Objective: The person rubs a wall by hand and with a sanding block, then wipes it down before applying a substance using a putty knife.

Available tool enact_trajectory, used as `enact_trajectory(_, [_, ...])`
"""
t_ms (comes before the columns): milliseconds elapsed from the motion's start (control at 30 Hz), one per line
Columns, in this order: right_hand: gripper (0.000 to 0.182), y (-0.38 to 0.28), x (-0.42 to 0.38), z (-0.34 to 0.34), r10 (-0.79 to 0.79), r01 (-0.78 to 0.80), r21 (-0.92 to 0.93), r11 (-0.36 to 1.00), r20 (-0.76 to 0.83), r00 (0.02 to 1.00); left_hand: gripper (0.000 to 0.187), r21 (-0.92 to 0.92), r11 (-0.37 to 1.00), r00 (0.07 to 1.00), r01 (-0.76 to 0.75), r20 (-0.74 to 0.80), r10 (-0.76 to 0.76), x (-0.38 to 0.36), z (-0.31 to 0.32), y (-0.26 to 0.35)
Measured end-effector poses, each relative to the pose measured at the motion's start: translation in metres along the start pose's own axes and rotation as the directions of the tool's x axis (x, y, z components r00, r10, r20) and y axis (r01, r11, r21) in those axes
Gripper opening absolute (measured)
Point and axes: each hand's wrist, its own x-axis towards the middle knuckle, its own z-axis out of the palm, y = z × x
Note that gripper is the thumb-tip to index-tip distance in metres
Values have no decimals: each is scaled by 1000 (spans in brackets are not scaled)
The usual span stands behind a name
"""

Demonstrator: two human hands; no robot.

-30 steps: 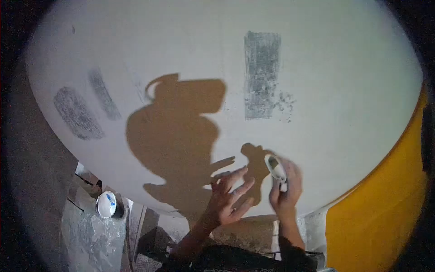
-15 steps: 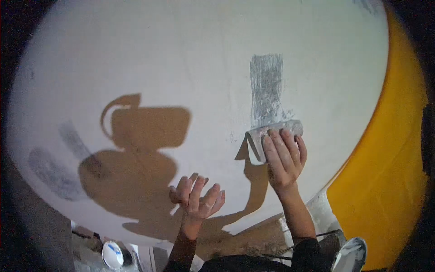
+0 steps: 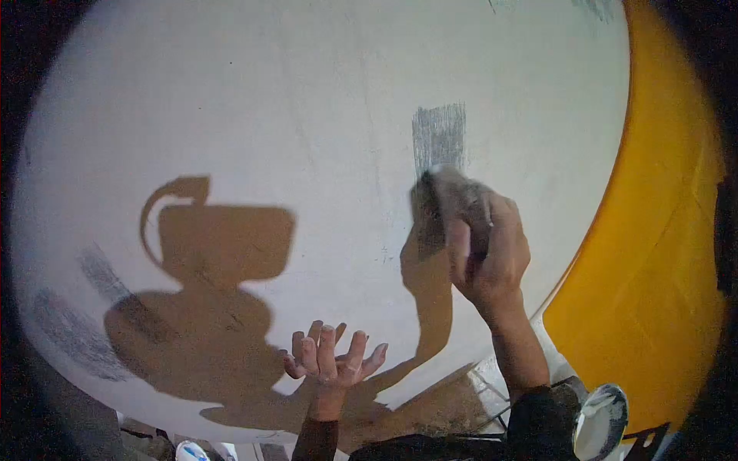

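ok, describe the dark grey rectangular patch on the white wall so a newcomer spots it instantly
On the big white wall, left of the bright yellow surface, find the raised bare right hand. The dark grey, streaky patch shows just above its fingers. It stands upright; the grey smudges at far left slant.

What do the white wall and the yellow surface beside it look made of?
The white wall looks like matt plaster or filler, given its dull face and grey scuffed patches. The yellow surface could be matt-painted plaster or sheeting; its faint lines leave it open.
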Motion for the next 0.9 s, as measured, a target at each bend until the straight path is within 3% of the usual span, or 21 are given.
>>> enact_trajectory(133, [27, 2, 4, -10, -62, 62, 0, 998, -1, 998, 64, 32, 999, 999, 14, 52, -16, -1, -10, 6])
enact_trajectory(167, [24, -57, 27, 60, -132, 133, -11, 991, 28, 991, 64, 78, 996, 995, 52, 77, -58, -26, -7, -79])
enact_trajectory(267, [31, -33, 53, 50, -15, 21, 47, 999, -109, 994, 64, 90, 995, 996, 47, 74, -54, -28, -2, -78])
enact_trajectory(300, [30, -30, 68, 48, -222, 220, -30, 975, -136, 966, 64, 93, 994, 995, 54, 76, -61, -25, -7, -77])
enact_trajectory(367, [27, -40, 72, 46, -402, 403, -114, 908, 33, 915, 66, -41, 997, 982, 59, 184, -50, -1, -26, -81])
enact_trajectory(433, [29, -45, 65, 60, -558, 560, -57, 826, 48, 828, 64, -110, 987, 971, 118, 220, -92, 49, -50, -80])
enact_trajectory(500, [33, -40, 59, 62, -548, 549, -11, 836, 14, 836, 61, -89, 996, 981, -28, 189, 44, 95, -52, -82])
enact_trajectory(533, [34, -38, 61, 61, -568, 569, -26, 822, 23, 823, 61, -83, 996, 981, -25, 192, 41, 107, -43, -81])
enact_trajectory(600, [35, -32, 75, 57, -611, 610, -78, 788, 18, 791, 60, 174, 982, 985, -70, 166, 41, 125, -25, -81])
enact_trajectory(700, [34, -24, 97, 56, -546, 541, -86, 837, -53, 836, 61, 218, 975, 994, 42, 86, -63, 123, 1, -89])
enact_trajectory(767, [34, -33, 80, 60, -574, 573, -43, 819, -45, 817, 59, 226, 970, 989, 90, 97, -114, 121, -2, -89])
enact_trajectory(833, [24, -38, 43, 61, -629, 632, -55, 773, 67, 775, 69, 275, 958, 982, 82, 141, -124, 119, -2, -90])
enact_trajectory(900, [24, -34, 43, 59, -676, 676, -118, 727, 45, 735, 69, 270, 960, 984, 68, 139, -109, 119, -1, -87])
